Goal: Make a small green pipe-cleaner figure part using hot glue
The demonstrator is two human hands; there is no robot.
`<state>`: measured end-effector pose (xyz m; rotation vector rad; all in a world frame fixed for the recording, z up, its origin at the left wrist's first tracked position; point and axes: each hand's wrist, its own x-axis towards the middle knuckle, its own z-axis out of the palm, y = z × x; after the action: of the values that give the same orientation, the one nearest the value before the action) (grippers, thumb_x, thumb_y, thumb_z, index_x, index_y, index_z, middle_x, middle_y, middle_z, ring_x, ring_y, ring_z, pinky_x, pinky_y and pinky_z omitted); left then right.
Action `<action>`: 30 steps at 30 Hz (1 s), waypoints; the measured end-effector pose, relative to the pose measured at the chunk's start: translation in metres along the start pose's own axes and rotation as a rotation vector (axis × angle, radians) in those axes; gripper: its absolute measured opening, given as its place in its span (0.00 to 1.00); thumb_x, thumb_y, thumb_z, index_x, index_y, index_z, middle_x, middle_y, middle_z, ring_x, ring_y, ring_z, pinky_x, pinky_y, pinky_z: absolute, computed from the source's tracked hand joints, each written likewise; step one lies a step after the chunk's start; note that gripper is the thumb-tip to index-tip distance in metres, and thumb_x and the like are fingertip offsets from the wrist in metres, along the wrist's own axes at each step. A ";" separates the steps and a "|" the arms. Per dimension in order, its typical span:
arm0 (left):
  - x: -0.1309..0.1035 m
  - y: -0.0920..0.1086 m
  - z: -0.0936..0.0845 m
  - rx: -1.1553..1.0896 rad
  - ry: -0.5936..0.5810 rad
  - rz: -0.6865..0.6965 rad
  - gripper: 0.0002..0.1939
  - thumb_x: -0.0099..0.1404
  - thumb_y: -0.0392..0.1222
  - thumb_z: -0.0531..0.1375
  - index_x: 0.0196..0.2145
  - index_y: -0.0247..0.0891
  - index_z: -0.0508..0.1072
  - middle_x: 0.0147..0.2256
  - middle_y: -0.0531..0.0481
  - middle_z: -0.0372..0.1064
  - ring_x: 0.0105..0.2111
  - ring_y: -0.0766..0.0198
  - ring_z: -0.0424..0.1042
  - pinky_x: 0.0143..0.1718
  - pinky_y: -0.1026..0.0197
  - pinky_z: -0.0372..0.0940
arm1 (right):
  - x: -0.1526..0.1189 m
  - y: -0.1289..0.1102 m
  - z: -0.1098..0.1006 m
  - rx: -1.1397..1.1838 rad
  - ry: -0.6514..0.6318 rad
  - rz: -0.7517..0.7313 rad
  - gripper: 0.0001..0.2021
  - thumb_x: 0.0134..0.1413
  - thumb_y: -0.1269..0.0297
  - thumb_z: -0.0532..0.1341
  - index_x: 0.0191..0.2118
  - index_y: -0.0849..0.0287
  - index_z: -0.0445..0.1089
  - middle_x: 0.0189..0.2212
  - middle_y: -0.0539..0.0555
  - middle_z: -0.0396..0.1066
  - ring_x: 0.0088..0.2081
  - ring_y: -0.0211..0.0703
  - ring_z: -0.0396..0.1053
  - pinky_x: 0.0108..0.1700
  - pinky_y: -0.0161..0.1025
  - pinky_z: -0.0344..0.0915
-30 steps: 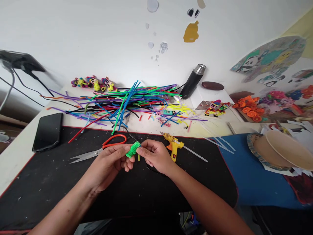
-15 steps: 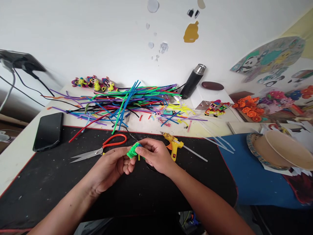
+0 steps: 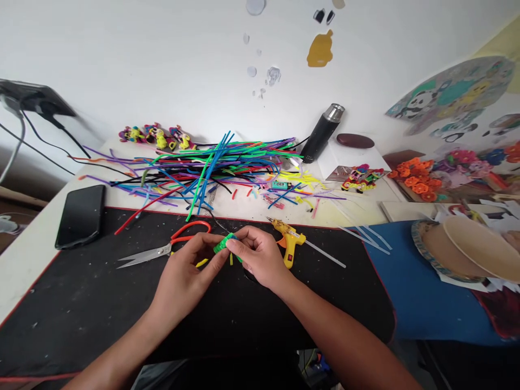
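Note:
Between my two hands, above the black mat, is a small green piece of coiled pipe cleaner with a bit of blue at its upper edge. My right hand pinches it between thumb and fingers. On its other side, my left hand grips its left end with thumb and index finger. Short yellow pipe cleaner pieces lie on the mat just behind the hands. To the left rest scissors with red handles. A yellow hot glue gun lies right of my right hand.
A heap of coloured pipe cleaners stretches along the back. Around it are a phone, a black thermos, small finished figures, clear glue sticks and a round bowl-like container at right.
My left hand has turned over, its back now facing up, and its thumb has come to the near side of the green piece. My right hand keeps its pinch.

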<state>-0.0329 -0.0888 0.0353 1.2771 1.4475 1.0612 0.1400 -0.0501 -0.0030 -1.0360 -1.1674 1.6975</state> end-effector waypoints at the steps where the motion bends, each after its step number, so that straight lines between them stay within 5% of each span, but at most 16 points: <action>1: 0.001 0.001 0.000 -0.029 -0.014 -0.021 0.15 0.62 0.54 0.73 0.39 0.42 0.81 0.33 0.48 0.81 0.32 0.55 0.78 0.35 0.61 0.70 | -0.001 -0.001 0.000 -0.005 0.001 0.000 0.21 0.55 0.44 0.73 0.35 0.57 0.72 0.16 0.40 0.58 0.16 0.31 0.53 0.18 0.33 0.50; 10: 0.004 -0.004 0.001 -0.379 -0.091 -0.177 0.14 0.61 0.51 0.74 0.37 0.40 0.81 0.33 0.49 0.77 0.33 0.59 0.74 0.39 0.60 0.70 | -0.003 -0.001 0.001 -0.036 -0.014 -0.012 0.21 0.55 0.44 0.73 0.35 0.57 0.72 0.16 0.40 0.58 0.17 0.32 0.53 0.19 0.33 0.49; 22: 0.002 -0.005 0.015 -0.694 -0.020 -0.396 0.10 0.57 0.43 0.73 0.34 0.37 0.80 0.33 0.50 0.72 0.35 0.61 0.69 0.36 0.62 0.66 | -0.007 0.004 0.000 -0.065 -0.033 -0.025 0.18 0.57 0.48 0.73 0.35 0.57 0.72 0.16 0.40 0.58 0.18 0.32 0.55 0.22 0.33 0.50; 26: 0.001 -0.004 0.013 -0.610 -0.039 -0.341 0.10 0.62 0.46 0.71 0.37 0.40 0.80 0.33 0.51 0.73 0.34 0.61 0.69 0.36 0.62 0.66 | -0.006 0.003 0.000 -0.031 -0.030 0.005 0.21 0.57 0.43 0.72 0.35 0.56 0.71 0.16 0.40 0.60 0.17 0.33 0.54 0.21 0.33 0.50; 30: 0.000 -0.004 0.002 -0.244 -0.115 -0.149 0.13 0.64 0.50 0.72 0.43 0.43 0.81 0.38 0.47 0.78 0.39 0.54 0.74 0.43 0.58 0.69 | -0.007 0.001 0.000 -0.013 -0.036 0.035 0.22 0.54 0.42 0.73 0.34 0.56 0.71 0.15 0.40 0.59 0.17 0.33 0.53 0.20 0.33 0.49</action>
<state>-0.0319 -0.0891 0.0307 1.0239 1.2632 1.0136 0.1425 -0.0566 -0.0026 -1.0435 -1.1916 1.7447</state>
